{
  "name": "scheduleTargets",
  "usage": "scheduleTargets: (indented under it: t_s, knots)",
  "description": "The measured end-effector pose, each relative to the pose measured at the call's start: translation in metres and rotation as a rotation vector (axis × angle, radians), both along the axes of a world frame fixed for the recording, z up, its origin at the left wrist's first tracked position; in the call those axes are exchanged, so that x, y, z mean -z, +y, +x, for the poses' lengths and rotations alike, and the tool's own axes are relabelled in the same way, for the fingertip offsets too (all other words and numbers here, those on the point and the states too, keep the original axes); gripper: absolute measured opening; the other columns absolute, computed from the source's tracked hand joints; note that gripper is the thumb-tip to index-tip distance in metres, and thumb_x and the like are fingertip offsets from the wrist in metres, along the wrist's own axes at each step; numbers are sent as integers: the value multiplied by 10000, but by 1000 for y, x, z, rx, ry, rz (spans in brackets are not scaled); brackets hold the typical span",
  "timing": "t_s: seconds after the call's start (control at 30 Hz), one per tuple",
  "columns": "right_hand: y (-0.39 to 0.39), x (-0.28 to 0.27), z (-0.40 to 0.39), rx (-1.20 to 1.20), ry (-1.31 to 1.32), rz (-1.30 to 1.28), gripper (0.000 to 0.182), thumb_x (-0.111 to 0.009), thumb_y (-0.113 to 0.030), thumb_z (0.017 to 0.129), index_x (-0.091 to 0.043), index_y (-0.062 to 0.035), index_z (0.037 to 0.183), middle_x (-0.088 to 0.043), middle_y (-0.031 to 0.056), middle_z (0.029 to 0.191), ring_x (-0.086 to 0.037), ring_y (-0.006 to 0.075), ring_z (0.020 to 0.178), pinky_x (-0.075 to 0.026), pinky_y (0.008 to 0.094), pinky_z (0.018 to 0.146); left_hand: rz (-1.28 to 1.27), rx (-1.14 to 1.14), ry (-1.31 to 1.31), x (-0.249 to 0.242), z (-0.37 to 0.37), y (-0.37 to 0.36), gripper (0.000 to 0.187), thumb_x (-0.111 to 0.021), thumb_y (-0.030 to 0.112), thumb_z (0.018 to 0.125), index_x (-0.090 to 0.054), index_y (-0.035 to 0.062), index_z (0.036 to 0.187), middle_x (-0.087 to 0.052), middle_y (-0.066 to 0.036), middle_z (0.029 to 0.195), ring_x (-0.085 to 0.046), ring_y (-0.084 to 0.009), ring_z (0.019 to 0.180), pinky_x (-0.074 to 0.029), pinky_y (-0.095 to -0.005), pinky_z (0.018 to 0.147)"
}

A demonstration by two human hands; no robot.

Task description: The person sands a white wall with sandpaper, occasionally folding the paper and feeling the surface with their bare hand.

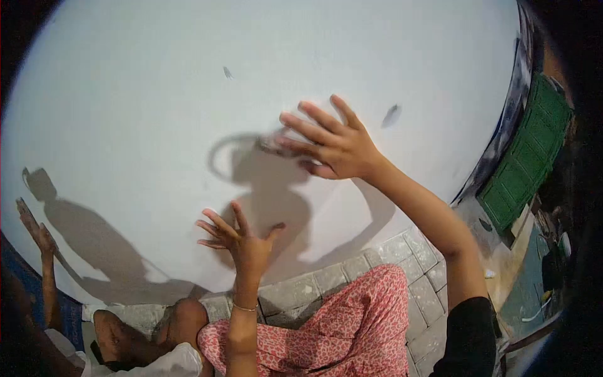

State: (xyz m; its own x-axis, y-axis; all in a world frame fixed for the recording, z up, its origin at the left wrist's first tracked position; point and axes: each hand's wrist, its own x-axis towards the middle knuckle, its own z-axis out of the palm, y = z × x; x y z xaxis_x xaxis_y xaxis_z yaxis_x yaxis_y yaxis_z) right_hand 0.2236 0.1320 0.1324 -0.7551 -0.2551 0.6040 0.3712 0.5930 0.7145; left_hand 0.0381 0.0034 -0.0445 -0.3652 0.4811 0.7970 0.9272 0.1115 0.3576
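White wall (pixel 377 50) fills most of the space in front of both hands, with grey paving (pixel 301 295) meeting its foot below them. The right hand (pixel 342 147) is released, fingers fanned out, and the left hand (pixel 248 242), lower and to its left, is likewise splayed; neither grasps anything. The wall is what both are nearest to, but I cannot tell whether the fingers touch it. One dark mark (pixel 391 115) sits just right of the right hand; a smaller mark (pixel 229 73) lies up and to its left.

A sideways sweep of the right hand might rub the nearer mark, smearing it if it is loose. Shadows (pixel 276 207) beside the hands could hide fine detail and cause a misjudged touch. Lowering the left hand risks meeting the patterned cloth (pixel 370 308) over the knee or the paving edge.

Above both hands the wall offers wide open room; a neighbour's hand (pixel 41 235) bounds the far left, a green panel (pixel 527 157) the far right.
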Motion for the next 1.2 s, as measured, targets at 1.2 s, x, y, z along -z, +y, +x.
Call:
scheduleTargets:
  t_s: [1.2]
  knots:
    - [-25, -20, -50, -147, -308, -17, 323, -588, -278, 778, -612, -228, 1097, -419, -11, 1404, -345, 207, 1328, -165, 467, 1113, -23, -69, 105, 6, -5, -1, 1131, -624, 731, 622, -101, 206, 1477, 97, -301, 1469, 104, -547, 1322, 46, -761, 921]
